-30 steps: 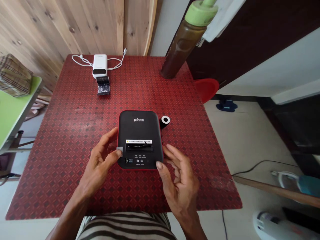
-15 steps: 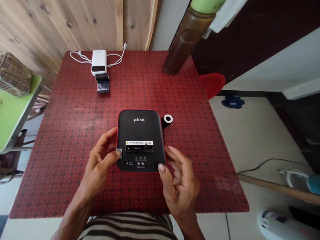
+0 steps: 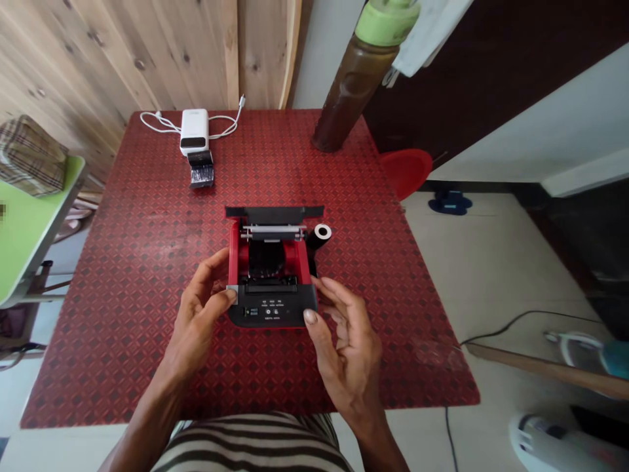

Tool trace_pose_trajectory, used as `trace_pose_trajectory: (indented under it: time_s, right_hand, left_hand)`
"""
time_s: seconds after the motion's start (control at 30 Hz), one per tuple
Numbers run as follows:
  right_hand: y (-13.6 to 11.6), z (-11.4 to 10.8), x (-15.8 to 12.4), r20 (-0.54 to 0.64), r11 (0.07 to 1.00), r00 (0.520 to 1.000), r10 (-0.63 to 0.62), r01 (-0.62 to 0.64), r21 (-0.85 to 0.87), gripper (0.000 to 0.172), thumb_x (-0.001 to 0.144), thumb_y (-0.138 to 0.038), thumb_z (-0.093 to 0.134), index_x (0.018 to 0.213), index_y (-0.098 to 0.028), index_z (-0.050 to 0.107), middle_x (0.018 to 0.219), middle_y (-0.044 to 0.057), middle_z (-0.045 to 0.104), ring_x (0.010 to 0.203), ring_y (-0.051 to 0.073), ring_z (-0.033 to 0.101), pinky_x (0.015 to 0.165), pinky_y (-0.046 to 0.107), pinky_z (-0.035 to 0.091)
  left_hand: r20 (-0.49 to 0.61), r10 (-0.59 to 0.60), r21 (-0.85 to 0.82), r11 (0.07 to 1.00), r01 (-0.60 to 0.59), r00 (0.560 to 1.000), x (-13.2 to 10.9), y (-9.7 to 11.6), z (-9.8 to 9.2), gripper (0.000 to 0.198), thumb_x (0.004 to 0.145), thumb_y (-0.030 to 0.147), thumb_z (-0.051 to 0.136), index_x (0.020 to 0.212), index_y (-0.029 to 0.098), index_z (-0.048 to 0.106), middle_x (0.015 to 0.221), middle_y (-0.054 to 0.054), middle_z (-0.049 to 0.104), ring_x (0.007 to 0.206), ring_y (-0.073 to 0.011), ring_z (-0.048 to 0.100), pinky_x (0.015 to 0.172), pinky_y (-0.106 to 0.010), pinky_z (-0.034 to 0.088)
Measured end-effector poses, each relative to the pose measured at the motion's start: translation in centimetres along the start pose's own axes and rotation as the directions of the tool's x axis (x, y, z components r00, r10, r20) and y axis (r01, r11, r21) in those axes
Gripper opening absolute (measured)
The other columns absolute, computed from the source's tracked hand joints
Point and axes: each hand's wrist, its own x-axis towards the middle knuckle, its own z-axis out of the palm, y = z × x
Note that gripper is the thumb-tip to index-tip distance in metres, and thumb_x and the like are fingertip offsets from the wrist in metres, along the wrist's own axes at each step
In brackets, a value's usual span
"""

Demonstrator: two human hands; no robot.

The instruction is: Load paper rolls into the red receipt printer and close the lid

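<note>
A black and red thermal printer (image 3: 268,307) rests on the table with its lid (image 3: 275,214) swung up at the far side, baring a red inner bay with a metal bar and something dark inside. My left hand (image 3: 196,321) grips its near left corner, thumb on the grey latch (image 3: 232,294). At the near right corner my right hand (image 3: 348,351) holds the printer, thumb on top and fingers along the side. Just beyond that hand, right of the printer, lies a small black roll (image 3: 320,237) with a white ring end.
The red patterned table (image 3: 147,308) carries a white power bank (image 3: 194,130) with a cable and a crumpled black strip (image 3: 201,170) in front of it. A tall brown bottle (image 3: 346,92) with a green cap stands at the back right. A red stool (image 3: 407,172) is beyond the right edge.
The printer's lid has gone from closed to raised, so the inner bay shows. Both hands keep their hold on the near corners. The view has shifted slightly.
</note>
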Motion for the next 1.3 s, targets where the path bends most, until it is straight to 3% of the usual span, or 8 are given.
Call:
trace_pose_trajectory:
  time_s: [0.13, 0.27, 0.43, 0.73, 0.83, 1.0, 1.2, 1.3]
  right_hand:
    - [-2.0, -1.6, 3.3, -0.015, 0.955, 0.968, -0.249, 0.243, -0.167, 0.034, 0.11, -0.024, 0.073, 0.143, -0.026, 0.071, 0.139, 0.012, 0.084, 0.124, 0.028, 0.084, 0.107, 0.048, 0.071]
    - [-3.6, -0.9, 7.7, 0.208, 0.802, 0.849, -0.485, 0.527, -0.282, 0.031, 0.111, -0.004, 0.062, 0.135, -0.018, 0.075, 0.131, 0.014, 0.085, 0.122, 0.027, 0.082, 0.11, 0.046, 0.068]
    - [-4.3, 2.2, 10.3, 0.316, 0.744, 0.896, -0.312, 0.437, -0.504, 0.028, 0.111, -0.007, 0.052, 0.119, -0.011, 0.079, 0.104, 0.018, 0.084, 0.098, 0.035, 0.08, 0.092, 0.055, 0.067]
    - [-5.4, 0.4, 10.5, 0.447, 0.936, 0.861, -0.242, 0.328, -0.126, 0.039, 0.119, -0.03, 0.056, 0.086, -0.023, 0.076, 0.09, 0.003, 0.084, 0.086, 0.022, 0.078, 0.083, 0.037, 0.059]
    - [-6.3, 1.8, 11.9, 0.6, 0.824, 0.794, -0.096, 0.402, -0.4, 0.012, 0.11, -0.019, 0.07, 0.112, -0.021, 0.082, 0.104, 0.008, 0.087, 0.095, 0.027, 0.082, 0.085, 0.039, 0.061]
    - [-8.6, 5.3, 13.8, 0.753, 0.545, 0.632, 0.183, 0.572, -0.613, 0.031, 0.108, -0.007, 0.061, 0.131, -0.015, 0.08, 0.106, 0.019, 0.088, 0.101, 0.036, 0.086, 0.075, 0.04, 0.062]
    - [-8.8, 5.8, 14.4, 0.779, 0.526, 0.605, 0.167, 0.613, -0.589, 0.029, 0.108, -0.008, 0.058, 0.121, -0.016, 0.083, 0.104, 0.019, 0.088, 0.1, 0.034, 0.086, 0.075, 0.038, 0.058]
    - [-8.7, 4.3, 13.8, 0.739, 0.542, 0.665, 0.11, 0.583, -0.605, 0.024, 0.108, -0.016, 0.064, 0.125, -0.018, 0.082, 0.102, 0.015, 0.088, 0.093, 0.032, 0.085, 0.072, 0.037, 0.055]
  left_hand:
    - [0.031, 0.031, -0.039, 0.999, -0.03, 0.999, 0.0, -1.1, -0.5, 0.058, 0.102, 0.039, 0.076, 0.159, 0.035, 0.067, 0.165, -0.003, 0.069, 0.153, -0.0324, 0.062, 0.115, -0.041, 0.055]
    - [0.044, 0.053, -0.07, 0.996, -0.05, 0.998, 0.1, -1.4, -0.6, 0.058, 0.101, 0.042, 0.079, 0.158, 0.034, 0.068, 0.167, -0.005, 0.067, 0.157, -0.0352, 0.059, 0.113, -0.042, 0.058]
    - [0.072, 0.063, -0.083, 0.995, -0.057, 0.995, 0.2, -1.3, -0.5, 0.064, 0.099, 0.049, 0.082, 0.158, 0.031, 0.066, 0.165, -0.009, 0.068, 0.149, -0.0369, 0.065, 0.112, -0.048, 0.06]
    - [0.099, 0.065, -0.106, 0.993, -0.054, 0.993, 0.6, -1.4, -0.7, 0.067, 0.098, 0.053, 0.085, 0.156, 0.028, 0.064, 0.162, -0.013, 0.07, 0.141, -0.0357, 0.07, 0.117, -0.054, 0.059]
    - [0.1, 0.054, -0.106, 0.993, -0.043, 0.994, 0.5, -1.3, -0.7, 0.066, 0.098, 0.052, 0.085, 0.157, 0.029, 0.064, 0.163, -0.013, 0.069, 0.142, -0.0365, 0.07, 0.114, -0.054, 0.061]
    - [0.111, 0.053, -0.114, 0.993, -0.041, 0.992, 0.4, -1.1, -0.7, 0.066, 0.098, 0.053, 0.085, 0.156, 0.029, 0.065, 0.163, -0.012, 0.068, 0.139, -0.0363, 0.071, 0.117, -0.057, 0.06]
    - [0.109, 0.04, -0.103, 0.994, -0.029, 0.993, 0.4, -1.0, -0.8, 0.066, 0.097, 0.054, 0.085, 0.155, 0.028, 0.064, 0.162, -0.013, 0.069, 0.136, -0.0364, 0.073, 0.113, -0.056, 0.062]
    - [0.11, 0.038, -0.099, 0.995, -0.027, 0.993, 0.4, -0.9, -0.8, 0.066, 0.098, 0.054, 0.085, 0.155, 0.028, 0.065, 0.161, -0.013, 0.07, 0.135, -0.0358, 0.073, 0.11, -0.053, 0.063]
